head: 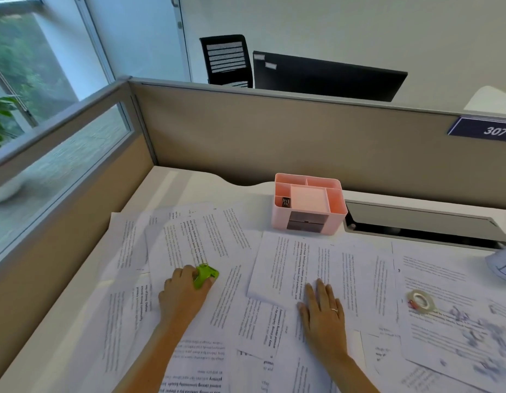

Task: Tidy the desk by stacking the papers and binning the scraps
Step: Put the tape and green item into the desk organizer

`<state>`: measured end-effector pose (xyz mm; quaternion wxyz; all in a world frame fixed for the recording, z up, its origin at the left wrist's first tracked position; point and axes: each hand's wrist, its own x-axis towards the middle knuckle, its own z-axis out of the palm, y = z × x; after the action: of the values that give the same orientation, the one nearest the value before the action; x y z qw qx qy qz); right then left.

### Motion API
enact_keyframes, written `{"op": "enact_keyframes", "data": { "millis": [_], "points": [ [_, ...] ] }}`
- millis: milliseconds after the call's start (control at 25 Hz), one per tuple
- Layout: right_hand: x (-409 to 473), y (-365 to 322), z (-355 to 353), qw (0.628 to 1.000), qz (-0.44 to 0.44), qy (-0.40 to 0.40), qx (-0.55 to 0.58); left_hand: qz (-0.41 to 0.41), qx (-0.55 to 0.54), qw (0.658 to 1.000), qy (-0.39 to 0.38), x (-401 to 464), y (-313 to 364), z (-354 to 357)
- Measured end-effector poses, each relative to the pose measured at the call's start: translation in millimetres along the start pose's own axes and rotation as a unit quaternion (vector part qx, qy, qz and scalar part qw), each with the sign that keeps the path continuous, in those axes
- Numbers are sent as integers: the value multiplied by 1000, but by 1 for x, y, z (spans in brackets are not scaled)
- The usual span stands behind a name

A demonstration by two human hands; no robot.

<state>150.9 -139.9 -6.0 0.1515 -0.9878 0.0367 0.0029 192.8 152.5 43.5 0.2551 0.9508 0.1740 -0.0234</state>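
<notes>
Several printed paper sheets [325, 268] lie scattered and overlapping across the white desk [186, 185]. My left hand [183, 293] is closed around a small green stapler [207, 275] that rests on the papers at centre left. My right hand [322, 313] lies flat, fingers spread, on a sheet near the middle and holds nothing. Small bluish paper scraps [472, 333] are strewn over the sheets at the right, blurred.
A pink desk organiser [308, 205] stands at the back centre, next to a grey cable tray slot [421, 222]. A roll of clear tape [421, 300] lies on the papers at right. A crumpled paper [501, 265] sits at the right edge. Beige partitions [274, 137] wall the desk.
</notes>
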Motion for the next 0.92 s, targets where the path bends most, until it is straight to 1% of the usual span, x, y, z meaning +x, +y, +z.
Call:
{"op": "enact_keyframes", "data": {
  "millis": [80,200,240,320,400,480,560,600,640,680,720,760,800,840,880,920],
  "points": [
    [2,-1,1,1000,-2,-2,-8,-18,-24,1000,5,-3,5,0],
    [2,0,0,999,1,-16,-31,-62,2,998,-20,0,9,-4],
    [2,1,1,999,3,-19,-38,-64,10,997,-36,2,10,-6],
    [2,2,0,999,8,-25,-47,-45,5,997,-56,4,13,-12],
    [4,0,-5,997,15,-48,-52,0,-27,998,-52,-1,18,-17],
    [5,-3,-12,995,18,-73,-72,64,-82,993,-51,-11,27,-23],
    [3,-10,-21,995,4,-66,-78,141,-130,979,-71,-27,38,-28],
    [1,-14,-26,998,2,-46,-43,184,-138,970,-79,-36,44,-29],
    [-2,-21,-33,999,6,-25,44,224,-134,962,-83,-45,50,-29],
    [-5,-27,-44,981,41,-35,187,261,-123,954,-84,-52,56,-27],
    [-7,-34,-56,928,90,-77,352,289,-107,948,-84,-59,61,-24],
    [-9,-39,-67,854,124,-133,487,312,-91,942,-83,-65,65,-20],
    [-11,-39,-76,785,143,-181,575,328,-81,938,-82,-70,71,-15],
    [-13,-35,-85,762,132,-212,598,338,-81,934,-79,-74,75,-10],
    [-14,-33,-90,761,114,-223,599,342,-84,933,-77,-76,78,-8],
    [-15,-30,-95,771,104,-212,592,345,-90,931,-77,-77,84,-4]
  ]
}}
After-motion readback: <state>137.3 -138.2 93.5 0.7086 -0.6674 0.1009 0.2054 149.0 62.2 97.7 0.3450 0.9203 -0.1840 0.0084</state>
